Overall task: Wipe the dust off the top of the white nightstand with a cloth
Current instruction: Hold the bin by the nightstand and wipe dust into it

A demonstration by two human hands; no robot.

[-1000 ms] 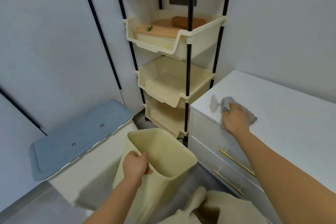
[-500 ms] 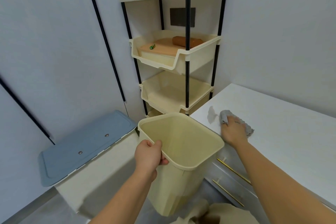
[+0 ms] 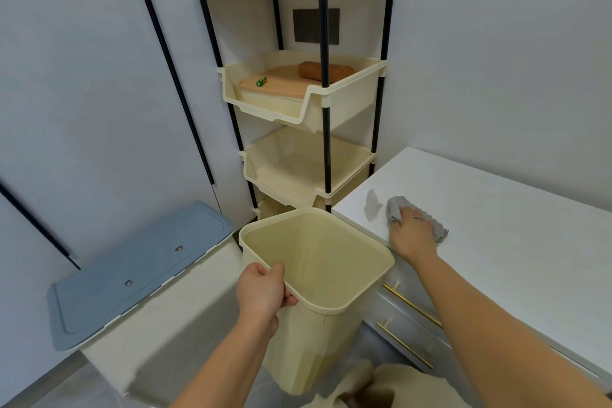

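The white nightstand (image 3: pixel 513 225) fills the right side, its gold-handled drawers facing left. A cream tiered rack (image 3: pixel 344 109) stands in the corner just beside it, with a blue-lidded container (image 3: pixel 132 275) lower left. The person's left hand (image 3: pixel 261 291) grips the near rim of a cream wastebasket (image 3: pixel 318 338), thumb inside, holding it next to the nightstand's front corner. The right hand (image 3: pixel 412 235) lies palm down on the top near that corner, fingers bunched around a gray cloth (image 3: pixel 395 209). A green battery (image 3: pixel 261 81) lies in the rack's upper tray.
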